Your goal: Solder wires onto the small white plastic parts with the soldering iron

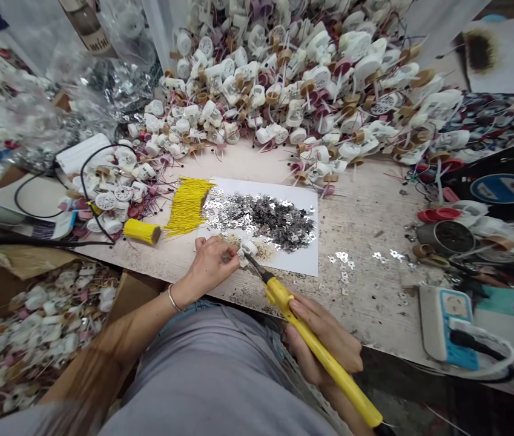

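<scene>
My left hand [214,261] pinches a small white plastic part [248,247] above the front of a white sheet [309,261]. Wrapped around a yellow soldering iron [315,348], my right hand [324,333] points its metal tip up and left. The tip meets the white part or lies right by it; I cannot tell which. Beyond the hands, small flat metal pieces [279,221] lie heaped on the sheet, silver at left and darker at right. To the left of the heap is a row of thin yellow wires [187,206]. A tied yellow wire bundle [141,231] lies farther left.
A large pile of white plastic parts [284,91] with wires fills the back. At right stand a power strip [447,327] and a dark round cup [450,237]. A black cable [82,181] loops at left. Loose metal pieces [342,257] dot the table [365,212].
</scene>
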The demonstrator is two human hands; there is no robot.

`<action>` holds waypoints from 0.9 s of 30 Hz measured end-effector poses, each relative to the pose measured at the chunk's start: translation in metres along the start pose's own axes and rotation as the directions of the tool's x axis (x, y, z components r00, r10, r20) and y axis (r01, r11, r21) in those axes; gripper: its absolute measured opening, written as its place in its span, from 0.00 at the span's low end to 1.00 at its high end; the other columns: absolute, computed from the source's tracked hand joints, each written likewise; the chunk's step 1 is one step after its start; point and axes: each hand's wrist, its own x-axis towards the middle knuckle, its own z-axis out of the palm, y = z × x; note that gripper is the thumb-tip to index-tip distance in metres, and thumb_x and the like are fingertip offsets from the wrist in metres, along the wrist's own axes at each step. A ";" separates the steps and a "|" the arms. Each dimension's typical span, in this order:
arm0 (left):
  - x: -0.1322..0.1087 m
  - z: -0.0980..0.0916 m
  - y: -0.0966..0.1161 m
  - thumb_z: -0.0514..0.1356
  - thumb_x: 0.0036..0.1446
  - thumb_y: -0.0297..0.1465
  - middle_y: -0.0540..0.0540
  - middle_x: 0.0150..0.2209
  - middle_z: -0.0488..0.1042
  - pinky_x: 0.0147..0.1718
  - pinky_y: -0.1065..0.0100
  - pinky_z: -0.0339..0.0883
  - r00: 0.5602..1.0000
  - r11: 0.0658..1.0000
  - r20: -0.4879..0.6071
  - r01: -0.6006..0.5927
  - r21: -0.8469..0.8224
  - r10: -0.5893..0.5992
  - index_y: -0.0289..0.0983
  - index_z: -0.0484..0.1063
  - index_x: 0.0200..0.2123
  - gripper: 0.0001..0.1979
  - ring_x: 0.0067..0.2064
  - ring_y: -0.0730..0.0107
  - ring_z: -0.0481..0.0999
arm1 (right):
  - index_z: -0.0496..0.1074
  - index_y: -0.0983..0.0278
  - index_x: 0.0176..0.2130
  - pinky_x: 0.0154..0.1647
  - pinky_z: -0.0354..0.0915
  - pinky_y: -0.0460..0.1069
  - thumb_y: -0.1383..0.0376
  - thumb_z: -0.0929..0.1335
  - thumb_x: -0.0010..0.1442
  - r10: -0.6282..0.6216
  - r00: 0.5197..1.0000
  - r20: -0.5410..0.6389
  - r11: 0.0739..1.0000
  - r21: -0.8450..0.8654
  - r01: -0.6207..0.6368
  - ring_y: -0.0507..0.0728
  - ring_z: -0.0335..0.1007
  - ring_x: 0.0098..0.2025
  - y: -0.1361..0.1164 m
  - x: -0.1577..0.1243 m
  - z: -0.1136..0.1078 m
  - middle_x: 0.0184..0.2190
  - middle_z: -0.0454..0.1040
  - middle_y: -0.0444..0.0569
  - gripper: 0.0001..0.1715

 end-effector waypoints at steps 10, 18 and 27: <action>0.004 -0.012 -0.006 0.60 0.55 0.29 0.46 0.36 0.79 0.45 0.63 0.63 0.989 0.991 -0.073 -0.132 -0.007 0.131 0.37 0.75 0.33 0.04 0.41 0.65 0.74 | 0.72 0.61 0.37 0.47 0.75 0.55 0.74 0.69 0.54 0.141 0.983 -0.119 0.990 0.020 -0.140 0.59 0.72 0.51 0.032 0.016 0.044 0.52 0.71 0.51 0.10; 0.003 -0.020 -0.009 0.60 0.55 0.30 0.44 0.42 0.78 0.59 0.51 0.53 0.945 0.939 0.138 -0.316 0.137 0.298 0.37 0.76 0.32 0.05 0.54 0.57 0.69 | 0.68 0.61 0.33 0.44 0.76 0.51 0.76 0.68 0.54 -0.046 0.997 -0.057 0.999 -0.021 0.045 0.55 0.71 0.49 0.049 0.039 0.080 0.51 0.65 0.50 0.10; 0.014 -0.019 -0.022 0.56 0.58 0.28 0.43 0.33 0.79 0.37 0.66 0.67 0.991 0.976 0.134 -0.007 0.216 -0.023 0.35 0.77 0.35 0.09 0.35 0.64 0.76 | 0.69 0.61 0.44 0.45 0.75 0.54 0.74 0.69 0.53 -0.005 0.998 -0.068 0.999 0.052 0.008 0.58 0.73 0.49 0.030 0.016 0.075 0.48 0.72 0.52 0.17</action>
